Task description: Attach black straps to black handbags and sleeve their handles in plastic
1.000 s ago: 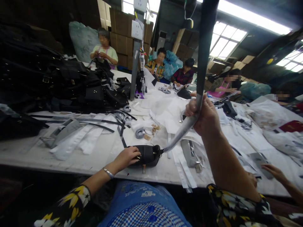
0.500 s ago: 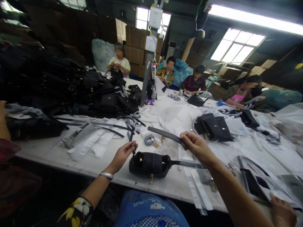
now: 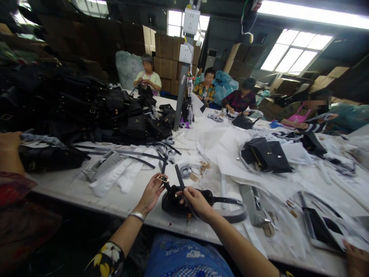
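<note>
A small black handbag [image 3: 173,202] lies at the table's near edge in front of me. Its black strap [image 3: 227,200] loops off to the right over the table. My left hand [image 3: 152,193] pinches the strap's gold buckle [image 3: 163,178] just above the bag's left end. My right hand [image 3: 195,202] is closed on the strap's free end [image 3: 179,177], which points up and away, right over the bag. Both hands are nearly touching each other.
A heap of black bags [image 3: 86,111] fills the table's left half. White paper and wrapping strips [image 3: 213,146] cover the middle, with another black bag [image 3: 265,156] at right. A grey post [image 3: 181,96] stands mid-table. Several people sit at the far side; another person's arm [image 3: 10,150] is at left.
My right hand came down from high at the right, brought the strap's end leftward to the bag, and now meets my left hand, which has lifted off the bag and holds the buckle.
</note>
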Demonstrator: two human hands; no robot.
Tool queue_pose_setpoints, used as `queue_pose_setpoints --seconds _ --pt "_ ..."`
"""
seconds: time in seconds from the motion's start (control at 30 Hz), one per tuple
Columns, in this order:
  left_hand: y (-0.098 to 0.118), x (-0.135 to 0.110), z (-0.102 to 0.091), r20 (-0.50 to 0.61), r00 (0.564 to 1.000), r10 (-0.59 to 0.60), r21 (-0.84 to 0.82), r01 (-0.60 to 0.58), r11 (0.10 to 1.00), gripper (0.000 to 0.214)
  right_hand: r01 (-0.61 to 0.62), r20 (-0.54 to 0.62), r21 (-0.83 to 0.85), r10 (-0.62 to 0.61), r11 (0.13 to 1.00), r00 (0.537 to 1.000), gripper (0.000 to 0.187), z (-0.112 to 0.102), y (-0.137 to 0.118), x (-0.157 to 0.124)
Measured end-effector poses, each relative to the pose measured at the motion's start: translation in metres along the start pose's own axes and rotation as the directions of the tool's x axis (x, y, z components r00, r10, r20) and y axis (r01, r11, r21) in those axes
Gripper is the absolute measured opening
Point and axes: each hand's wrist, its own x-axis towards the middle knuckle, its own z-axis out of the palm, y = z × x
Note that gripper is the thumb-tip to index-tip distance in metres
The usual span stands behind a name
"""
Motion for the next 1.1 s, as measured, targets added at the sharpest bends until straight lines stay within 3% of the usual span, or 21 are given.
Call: queue_pose_setpoints --seconds 0.1,0.17,0.3,0.43,0.5,0.67,0.83,0.97,1.1 --pt "-0.007 -0.006 0.009 0.058 0.998 0.024 0.069 -0.028 0.997 0.037 -0.013 -0.021 0.226 0.018 0.974 1.000 0.047 0.018 0.003 0.016" --pt "-0.008 -0.011 0.016 0.107 0.994 0.033 0.152 -0.049 0.987 0.036 0.043 -0.064 0.272 -0.026 0.961 0.998 0.046 0.021 -0.001 0.025" --pt "0.002 -0.015 0.027 0.133 0.988 0.077 0.396 -0.124 0.910 0.040 0.147 -0.098 0.146 -0.134 0.978 0.986 0.041 0.014 -0.014 0.031" --pt "0.020 -0.012 0.030 0.213 0.964 0.160 0.678 -0.264 0.686 0.035 0.170 -0.021 -0.003 -0.170 0.986 0.985 0.039 0.008 -0.023 0.029" --pt "0.026 -0.010 0.029 0.246 0.956 0.163 0.705 -0.291 0.647 0.030 0.165 -0.008 -0.041 -0.166 0.985 0.986 0.039 0.005 -0.025 0.027" --pt "0.027 -0.005 0.016 0.129 0.983 0.129 0.559 -0.179 0.809 0.039 0.085 -0.011 -0.191 -0.089 0.978 0.996 0.046 -0.016 -0.022 0.018" --pt "0.017 -0.001 0.002 0.104 0.994 0.036 0.425 -0.077 0.902 0.041 -0.018 0.070 -0.288 0.040 0.958 0.997 0.049 -0.035 -0.006 0.004" --pt "0.013 0.000 0.000 0.163 0.986 -0.037 0.400 -0.032 0.916 0.041 -0.035 0.127 -0.288 0.074 0.957 0.989 0.047 -0.033 -0.002 0.006" --pt "0.010 0.000 0.005 0.262 0.963 -0.066 0.449 -0.062 0.892 0.039 -0.031 0.158 -0.262 0.075 0.965 0.985 0.046 -0.026 -0.009 0.016"
